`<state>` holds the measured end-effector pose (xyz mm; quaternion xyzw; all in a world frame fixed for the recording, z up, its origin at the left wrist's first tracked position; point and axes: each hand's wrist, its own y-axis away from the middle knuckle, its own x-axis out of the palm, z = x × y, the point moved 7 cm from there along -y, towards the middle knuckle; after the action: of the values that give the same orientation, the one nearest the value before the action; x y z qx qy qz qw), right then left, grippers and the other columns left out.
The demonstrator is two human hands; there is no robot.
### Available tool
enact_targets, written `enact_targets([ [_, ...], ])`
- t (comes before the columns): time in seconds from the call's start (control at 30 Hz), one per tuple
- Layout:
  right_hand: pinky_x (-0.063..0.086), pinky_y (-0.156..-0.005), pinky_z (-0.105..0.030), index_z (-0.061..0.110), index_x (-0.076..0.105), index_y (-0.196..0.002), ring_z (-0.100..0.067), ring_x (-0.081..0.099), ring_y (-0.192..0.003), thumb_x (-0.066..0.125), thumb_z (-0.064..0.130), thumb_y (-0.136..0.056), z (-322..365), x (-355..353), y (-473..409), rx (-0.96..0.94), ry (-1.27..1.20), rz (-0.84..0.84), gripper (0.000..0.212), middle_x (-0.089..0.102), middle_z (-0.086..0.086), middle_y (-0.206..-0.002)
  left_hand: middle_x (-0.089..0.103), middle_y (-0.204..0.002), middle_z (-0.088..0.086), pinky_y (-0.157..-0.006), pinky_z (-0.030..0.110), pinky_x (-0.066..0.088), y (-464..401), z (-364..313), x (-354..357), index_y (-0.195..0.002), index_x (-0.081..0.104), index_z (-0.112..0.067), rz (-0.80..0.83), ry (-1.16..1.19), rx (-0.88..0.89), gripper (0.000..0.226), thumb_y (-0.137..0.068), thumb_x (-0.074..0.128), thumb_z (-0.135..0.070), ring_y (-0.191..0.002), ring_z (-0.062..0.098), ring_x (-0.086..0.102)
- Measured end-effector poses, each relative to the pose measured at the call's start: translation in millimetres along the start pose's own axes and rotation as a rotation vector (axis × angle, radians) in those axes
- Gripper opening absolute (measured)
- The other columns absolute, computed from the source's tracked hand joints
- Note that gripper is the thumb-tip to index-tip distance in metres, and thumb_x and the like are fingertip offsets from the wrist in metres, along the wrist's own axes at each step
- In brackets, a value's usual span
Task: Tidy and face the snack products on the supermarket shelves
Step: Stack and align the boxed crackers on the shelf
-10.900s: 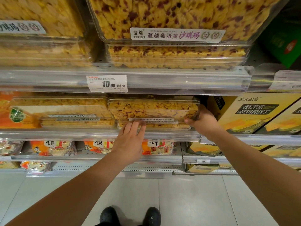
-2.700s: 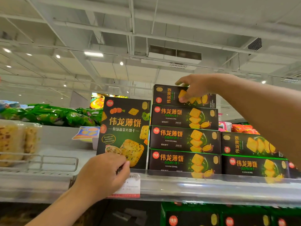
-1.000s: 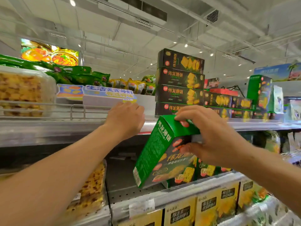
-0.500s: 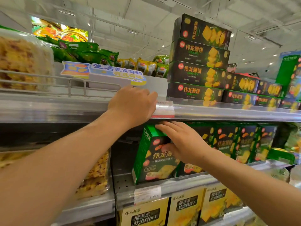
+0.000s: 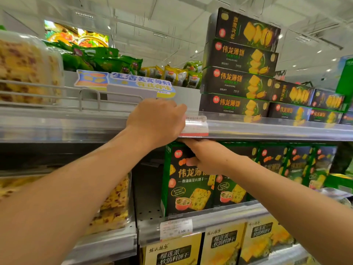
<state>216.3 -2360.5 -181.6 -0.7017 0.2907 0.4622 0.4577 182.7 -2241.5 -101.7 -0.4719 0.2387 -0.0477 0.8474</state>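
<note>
Left hand: we see the left hand (image 5: 157, 122) curled over the front edge of the upper shelf (image 5: 76, 125), fingers bent round the rail just beside the price tag (image 5: 193, 126) — the fingertips are hidden behind the hand, so we cannot say what they touch.

Right hand: the right hand (image 5: 209, 159) lies on the top front corner of the green cracker box (image 5: 188, 180), fingers reaching over the box's top edge under the upper shelf, thumb pressed on its face — it seems to grip the box, though the fingers are partly hidden.

Cracker box: upright on the middle shelf (image 5: 210, 217), face forward, at the left end of a row of like boxes (image 5: 298, 165); bare shelf lies to its left.

Upper shelf: a stack of dark flat boxes (image 5: 238, 81) stands to the right of the left hand, four high, with lower stacks further right.

Left side: a clear tub of yellow cakes (image 5: 26, 67) sits behind a wire rail, and more of them (image 5: 114, 203) sit one level down.

Lower shelf: yellow boxes (image 5: 223, 243) stand under the middle shelf's price tag (image 5: 175, 227).
</note>
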Motion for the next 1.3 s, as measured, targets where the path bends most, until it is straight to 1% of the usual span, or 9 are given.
enact_targets([
  [0.37,0.036,-0.105,-0.034,0.035,0.007,-0.152,-0.023,0.038,-0.134,0.065,0.039,-0.088,5,-12,28,0.033,-0.031,-0.01,0.086,0.034,0.003,-0.153,0.065,-0.078,0.0,-0.05,0.027,0.029,-1,0,-1,-0.097,0.061,-0.019,0.043,0.036,-0.02,0.027,-0.095,0.04,-0.037,-0.062,0.02,0.056],
  [0.47,0.045,-0.091,-0.026,0.038,0.029,-0.146,-0.013,0.057,-0.112,0.059,0.042,-0.092,1,-35,50,0.024,-0.018,0.017,0.062,0.048,0.009,-0.142,0.061,-0.073,-0.004,-0.046,0.025,0.024,-3,3,-1,-0.092,0.058,-0.023,0.076,0.06,-0.058,0.024,-0.094,0.041,-0.039,-0.058,0.016,0.05],
  [0.57,0.055,-0.08,-0.025,0.034,0.057,-0.127,-0.002,0.063,-0.09,0.057,0.041,-0.093,-13,-77,62,0.01,-0.024,-0.022,0.035,0.068,0.013,-0.113,0.052,-0.064,-0.007,-0.047,0.025,0.028,-13,7,6,-0.077,0.053,-0.025,0.158,0.04,-0.109,0.028,-0.091,0.037,-0.043,-0.058,0.015,0.049],
  [0.77,0.058,-0.074,-0.032,0.022,0.071,-0.107,-0.006,0.065,-0.076,0.063,0.026,-0.09,-80,-187,36,0.038,-0.024,-0.343,0.019,0.07,0.011,-0.085,0.059,-0.082,0.0,-0.062,0.032,0.04,-54,3,35,-0.065,0.051,-0.018,0.397,-0.09,-0.253,0.06,-0.092,0.022,-0.063,-0.071,0.018,0.048],
  [0.9,0.05,-0.077,-0.032,0.013,0.067,-0.109,-0.023,0.062,-0.091,0.059,0.017,-0.09,-118,-244,3,0.013,0.08,-0.6,0.021,0.067,0.0,-0.097,0.052,-0.063,-0.004,-0.059,0.031,0.042,-56,10,43,-0.057,0.05,-0.018,0.393,-0.043,-0.354,0.067,-0.089,0.018,-0.068,-0.064,0.015,0.05],
  [1.0,0.043,-0.095,-0.038,0.013,0.052,-0.132,-0.027,0.05,-0.119,0.059,0.02,-0.09,-141,-276,-25,0.013,0.091,-0.686,0.043,0.054,-0.007,-0.132,0.055,-0.056,-0.004,-0.053,0.029,0.043,-50,16,45,-0.052,0.054,-0.016,0.357,-0.034,-0.421,0.076,-0.085,0.011,-0.069,-0.056,0.012,0.052],
  [1.17,0.041,-0.103,-0.046,0.027,0.023,-0.151,-0.031,0.044,-0.132,0.064,0.046,-0.088,-177,-295,-66,0.146,0.002,-0.486,0.077,0.04,-0.006,-0.151,0.056,-0.055,0.0,-0.046,0.029,0.036,-47,16,45,-0.057,0.053,-0.015,0.355,-0.087,-0.439,0.07,-0.082,0.011,-0.066,-0.051,0.011,0.05],
  [1.23,0.04,-0.104,-0.046,0.033,0.023,-0.15,-0.028,0.043,-0.132,0.062,0.056,-0.086,-187,-291,-78,0.172,-0.05,-0.343,0.078,0.041,-0.001,-0.151,0.057,-0.056,0.0,-0.048,0.03,0.037,-47,16,44,-0.06,0.054,-0.014,0.337,-0.088,-0.44,0.072,-0.079,0.008,-0.067,-0.052,0.011,0.051],
  [1.3,0.046,-0.094,-0.043,0.037,0.032,-0.145,-0.025,0.048,-0.124,0.061,0.059,-0.084,-192,-287,-85,0.169,-0.059,-0.256,0.071,0.047,0.003,-0.144,0.059,-0.058,0.001,-0.049,0.03,0.039,-47,16,43,-0.062,0.054,-0.014,0.319,-0.084,-0.45,0.072,-0.079,0.008,-0.067,-0.052,0.011,0.052],
])
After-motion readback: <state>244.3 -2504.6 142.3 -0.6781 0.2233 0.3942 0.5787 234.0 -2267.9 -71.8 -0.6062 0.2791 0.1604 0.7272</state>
